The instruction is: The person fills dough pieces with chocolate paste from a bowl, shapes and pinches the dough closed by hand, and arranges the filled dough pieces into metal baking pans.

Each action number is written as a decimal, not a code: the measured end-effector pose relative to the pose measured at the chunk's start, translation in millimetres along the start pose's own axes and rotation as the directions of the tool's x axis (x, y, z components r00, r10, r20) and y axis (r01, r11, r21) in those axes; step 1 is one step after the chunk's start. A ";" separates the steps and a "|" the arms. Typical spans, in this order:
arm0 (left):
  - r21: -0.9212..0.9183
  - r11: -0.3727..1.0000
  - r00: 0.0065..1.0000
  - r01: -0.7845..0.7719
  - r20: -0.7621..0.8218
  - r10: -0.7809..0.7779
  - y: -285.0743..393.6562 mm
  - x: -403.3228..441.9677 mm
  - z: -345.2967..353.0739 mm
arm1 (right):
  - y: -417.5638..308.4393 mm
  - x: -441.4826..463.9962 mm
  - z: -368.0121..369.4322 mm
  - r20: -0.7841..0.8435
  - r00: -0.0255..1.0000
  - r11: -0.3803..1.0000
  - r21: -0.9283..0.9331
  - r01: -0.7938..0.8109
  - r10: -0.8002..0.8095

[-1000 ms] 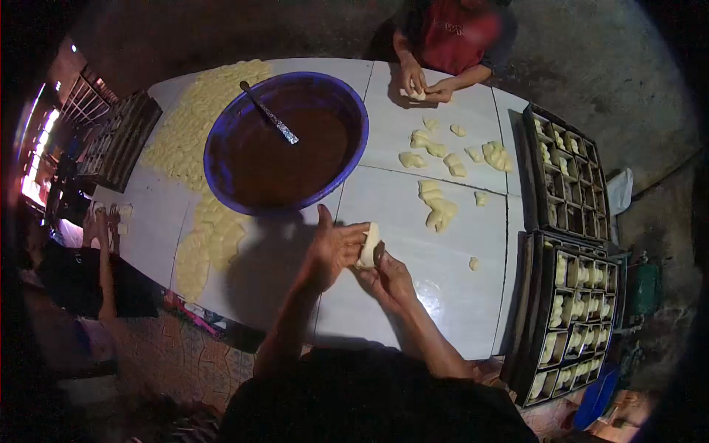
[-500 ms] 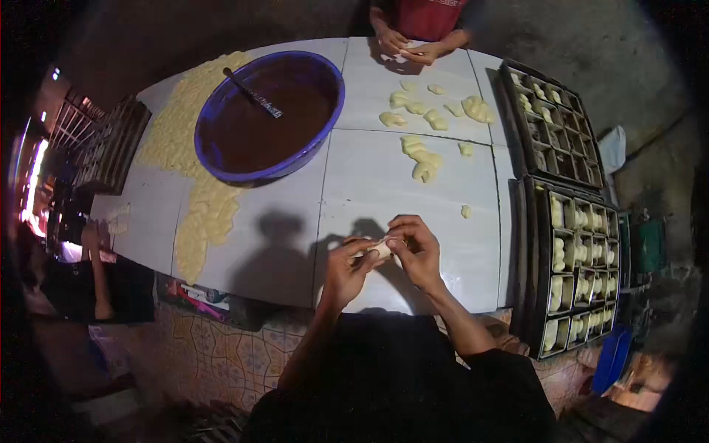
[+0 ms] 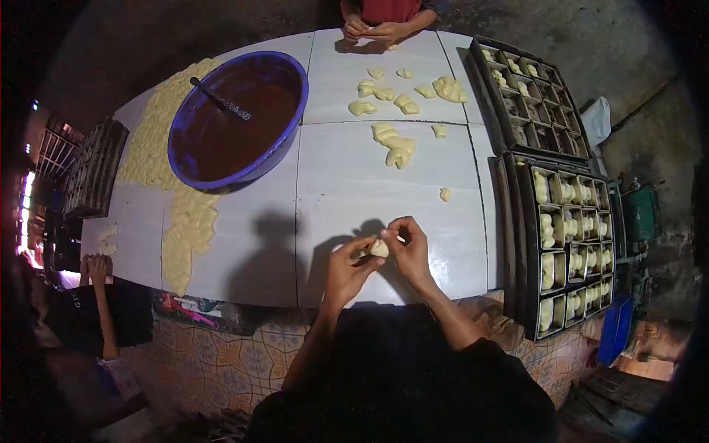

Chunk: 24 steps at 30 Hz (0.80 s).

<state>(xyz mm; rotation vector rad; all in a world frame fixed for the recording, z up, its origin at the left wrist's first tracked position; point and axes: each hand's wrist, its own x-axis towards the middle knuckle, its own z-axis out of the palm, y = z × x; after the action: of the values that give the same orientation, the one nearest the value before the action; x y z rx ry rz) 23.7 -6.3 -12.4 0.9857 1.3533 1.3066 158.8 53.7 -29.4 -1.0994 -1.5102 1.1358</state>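
Observation:
A small pale piece of dough is held above the near part of the white tiled table. My left hand is closed around its left side, thumb and fingers pinching it. From the other side, my right hand grips it with thumb and fingertips, which partly hide it. Farther up the table lie a folded dough strip and a little lump of dough.
A blue basin of brown filling, with a utensil in it, stands left. Many dough pieces spread around it. Black compartment trays line the right edge, the nearer with dough inside. Co-workers' hands show opposite and at left.
The view has shifted, so the table sits farther left and higher. The dough between my hands now looks rounder and more compact. The left co-worker's hands have come together at the table edge.

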 end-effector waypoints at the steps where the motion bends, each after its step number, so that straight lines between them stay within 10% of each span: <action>1: -0.007 1.000 1.000 0.026 0.016 -0.026 -3.7 0.1 -1.6 | 3.0 0.4 0.4 -0.020 0.997 0.996 0.049 -0.078 0.079; 8: -0.050 0.993 0.994 0.107 0.006 -0.107 -8.2 9.0 -8.2 | -13.3 11.6 -6.6 0.225 0.973 0.998 0.019 0.054 -0.057; 12: -0.400 0.892 0.972 0.210 -0.014 -0.235 -11.0 8.4 -3.2 | -18.4 10.7 -10.8 0.287 0.946 0.977 -0.106 0.188 -0.151; 14: -0.378 0.880 0.956 0.288 0.062 -0.287 -8.2 10.1 -2.7 | -20.9 14.0 -16.1 0.373 0.909 0.974 -0.190 -0.124 0.189; 18: 0.032 0.992 0.990 0.124 -0.073 -0.121 -25.8 17.4 -6.0 | -17.2 19.1 -3.8 0.197 0.980 0.998 -0.067 0.014 -0.001; 19: -0.050 0.988 0.988 -0.145 -0.053 0.142 -38.1 21.1 -5.5 | -7.5 24.3 -13.1 0.369 0.922 0.991 -0.107 -0.083 0.117; 22: -0.294 0.954 0.995 0.054 0.099 -0.026 -16.8 20.4 -11.5 | 8.1 33.3 -21.2 0.823 0.446 0.679 0.104 -0.726 0.351; 24: -0.124 0.992 0.999 -0.017 0.029 0.021 -18.0 25.4 -14.4 | 40.4 28.5 -6.2 0.635 0.772 0.980 0.124 -0.157 0.043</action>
<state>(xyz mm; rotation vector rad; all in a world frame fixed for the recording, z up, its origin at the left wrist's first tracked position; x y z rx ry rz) 5.9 13.8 -33.7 0.9324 1.2275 1.3674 164.7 89.4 -63.5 -0.7070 -1.8210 1.8021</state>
